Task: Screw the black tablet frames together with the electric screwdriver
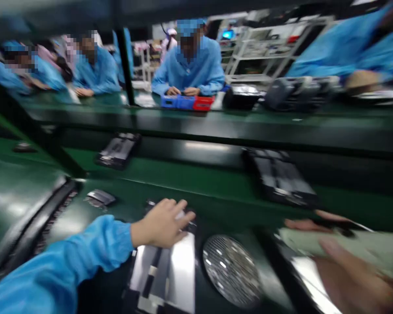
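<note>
My left hand, in a blue sleeve, lies over the upper part of a flat black unit with silver strips. Its fingers are spread and slightly bent. To the right of this unit is a round, ribbed, shiny disc. At the right edge my right hand, smeared by motion, closes on a pale green flat piece, its thumb across the near side. Under that hand is a dark-edged panel with a bright face, whose kind I cannot make out.
Similar strip-faced units lie on the green line at left and right. A small grey part and long black strips are at left. A slanted dark post stands there. Across the line, people in blue work near blue and red bins.
</note>
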Demonstrator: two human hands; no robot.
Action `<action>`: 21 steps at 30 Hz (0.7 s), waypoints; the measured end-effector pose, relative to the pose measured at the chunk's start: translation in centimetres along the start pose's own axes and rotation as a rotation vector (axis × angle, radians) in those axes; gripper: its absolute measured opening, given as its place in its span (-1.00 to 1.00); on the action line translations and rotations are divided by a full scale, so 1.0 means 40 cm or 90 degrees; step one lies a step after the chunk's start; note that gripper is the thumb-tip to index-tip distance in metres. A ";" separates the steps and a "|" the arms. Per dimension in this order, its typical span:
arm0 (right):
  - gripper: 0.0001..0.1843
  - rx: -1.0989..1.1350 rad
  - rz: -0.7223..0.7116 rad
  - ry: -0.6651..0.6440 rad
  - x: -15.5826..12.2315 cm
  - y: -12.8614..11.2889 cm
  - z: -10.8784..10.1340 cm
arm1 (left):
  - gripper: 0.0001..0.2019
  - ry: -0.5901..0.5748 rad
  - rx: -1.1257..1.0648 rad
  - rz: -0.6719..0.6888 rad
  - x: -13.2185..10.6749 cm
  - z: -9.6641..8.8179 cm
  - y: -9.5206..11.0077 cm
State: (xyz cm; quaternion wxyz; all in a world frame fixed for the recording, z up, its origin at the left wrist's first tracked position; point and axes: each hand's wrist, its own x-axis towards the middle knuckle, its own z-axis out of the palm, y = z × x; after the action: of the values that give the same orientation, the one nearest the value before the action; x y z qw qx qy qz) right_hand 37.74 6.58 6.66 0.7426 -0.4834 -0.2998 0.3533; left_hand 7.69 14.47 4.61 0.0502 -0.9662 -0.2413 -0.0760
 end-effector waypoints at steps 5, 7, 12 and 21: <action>-0.60 -0.067 -0.065 -0.020 -0.041 -0.052 0.071 | -0.54 0.022 -0.034 -0.018 -0.052 0.012 0.073; -0.67 -0.093 -0.092 -0.059 -0.063 -0.041 0.099 | -0.55 0.019 -0.014 0.005 -0.068 0.008 0.091; -0.70 -0.155 -0.112 -0.175 -0.121 0.003 0.129 | -0.54 0.044 -0.027 0.021 -0.076 -0.003 0.103; -0.67 -0.163 -0.082 -0.260 -0.158 0.029 0.154 | -0.50 0.069 -0.044 -0.009 -0.074 0.007 0.107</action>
State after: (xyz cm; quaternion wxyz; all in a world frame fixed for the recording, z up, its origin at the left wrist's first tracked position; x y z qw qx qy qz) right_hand 29.01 4.90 7.09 0.6203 -0.4723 -0.5161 0.3547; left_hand 7.17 9.41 3.56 0.0293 -0.9601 -0.2422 -0.1368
